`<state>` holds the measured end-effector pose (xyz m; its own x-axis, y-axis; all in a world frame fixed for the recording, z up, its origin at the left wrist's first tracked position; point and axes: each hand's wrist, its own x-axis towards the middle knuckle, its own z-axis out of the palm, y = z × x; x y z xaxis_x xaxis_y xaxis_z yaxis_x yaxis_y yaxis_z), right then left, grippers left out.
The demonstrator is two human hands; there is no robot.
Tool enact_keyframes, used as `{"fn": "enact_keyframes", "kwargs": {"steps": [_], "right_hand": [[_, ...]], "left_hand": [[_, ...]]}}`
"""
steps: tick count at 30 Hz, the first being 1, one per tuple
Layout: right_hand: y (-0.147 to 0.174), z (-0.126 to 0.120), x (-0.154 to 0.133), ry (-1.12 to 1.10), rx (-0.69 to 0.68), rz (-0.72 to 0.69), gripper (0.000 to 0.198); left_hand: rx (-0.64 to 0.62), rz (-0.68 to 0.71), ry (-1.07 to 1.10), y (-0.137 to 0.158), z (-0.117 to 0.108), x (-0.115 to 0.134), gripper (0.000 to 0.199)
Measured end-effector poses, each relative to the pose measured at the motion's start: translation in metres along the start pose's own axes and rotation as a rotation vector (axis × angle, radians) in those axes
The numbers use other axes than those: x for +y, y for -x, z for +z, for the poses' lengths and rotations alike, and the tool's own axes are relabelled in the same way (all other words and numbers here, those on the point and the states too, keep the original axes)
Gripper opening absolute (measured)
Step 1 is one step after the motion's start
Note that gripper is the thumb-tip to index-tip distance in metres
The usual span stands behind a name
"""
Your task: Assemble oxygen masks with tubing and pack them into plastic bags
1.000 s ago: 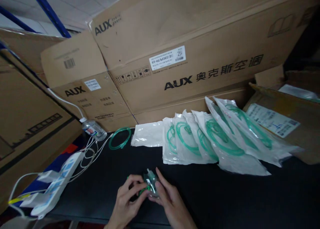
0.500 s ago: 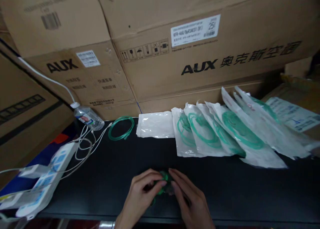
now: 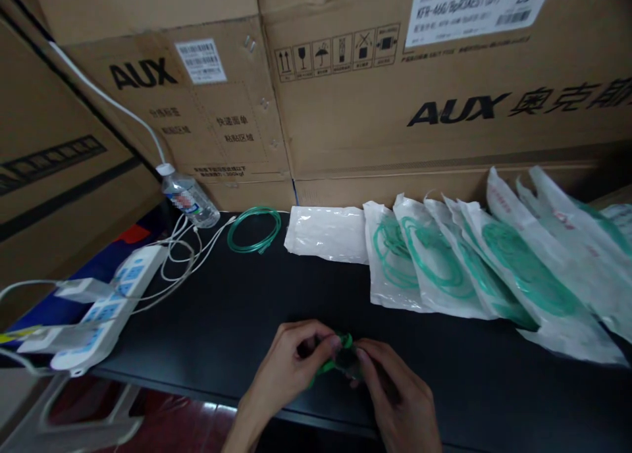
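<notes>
A small green and clear plastic piece (image 3: pixel 347 358) is between my hands above the near edge of the black table (image 3: pixel 237 308). My left hand (image 3: pixel 293 357) pinches its green upper part with thumb and forefinger. On the other side, my right hand (image 3: pixel 399 387) grips the clear end between closed fingertips. Fingers cover much of the piece, so its full shape is hidden. Beyond my hands lie a coil of green tubing (image 3: pixel 254 230), a flat white pouch (image 3: pixel 326 233) and several clear-fronted pouches (image 3: pixel 395 255) with green tubing inside.
A white power strip (image 3: pixel 111 315) with plugs and white cables (image 3: pixel 195 259) occupies the left side. Behind it leans a plastic bottle (image 3: pixel 190 199). Large cardboard boxes (image 3: pixel 345 130) wall off the back and left. A pale stool (image 3: pixel 93 413) shows below the table edge.
The camera view has shifted, so the boxes and pouches appear farther right and closer. Both hands keep hold of the green piece, its clear, dark-looking part now more exposed between them.
</notes>
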<state>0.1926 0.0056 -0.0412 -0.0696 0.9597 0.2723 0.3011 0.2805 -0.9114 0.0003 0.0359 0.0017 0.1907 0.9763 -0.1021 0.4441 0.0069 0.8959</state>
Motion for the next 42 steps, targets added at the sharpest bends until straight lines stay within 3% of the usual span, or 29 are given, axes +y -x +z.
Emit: {"fn": "enact_keyframes", "kwargs": {"steps": [7,13,17,21,27,32,36,42], "right_hand": [[-0.001,0.002,-0.004,0.069,0.043,-0.147,0.028],[-0.004,0.009,-0.014,0.112,0.173,-0.22,0.023],[-0.006,0.012,-0.021,0.081,0.253,-0.165,0.015],[-0.011,0.011,-0.029,0.099,0.24,-0.111,0.012],[-0.009,0.011,-0.025,0.128,0.216,-0.191,0.019],[-0.002,0.014,-0.022,0.122,0.226,-0.234,0.023],[-0.001,0.014,-0.024,0.111,0.25,-0.186,0.02],[-0.004,0.012,-0.027,0.062,0.254,-0.085,0.012]], "left_hand": [[0.055,0.036,-0.054,0.001,0.002,-0.008,0.021],[-0.074,0.131,-0.083,0.004,-0.001,-0.005,0.02],[-0.103,0.149,-0.09,0.004,-0.001,-0.004,0.021],[-0.095,0.178,-0.087,0.003,0.001,-0.003,0.019],[0.014,0.156,-0.099,0.001,0.002,0.0,0.013],[-0.026,0.135,-0.079,0.007,-0.001,0.002,0.02],[-0.082,0.133,-0.089,0.014,0.0,0.003,0.022],[-0.053,0.157,-0.159,0.023,0.001,0.01,0.017]]}}
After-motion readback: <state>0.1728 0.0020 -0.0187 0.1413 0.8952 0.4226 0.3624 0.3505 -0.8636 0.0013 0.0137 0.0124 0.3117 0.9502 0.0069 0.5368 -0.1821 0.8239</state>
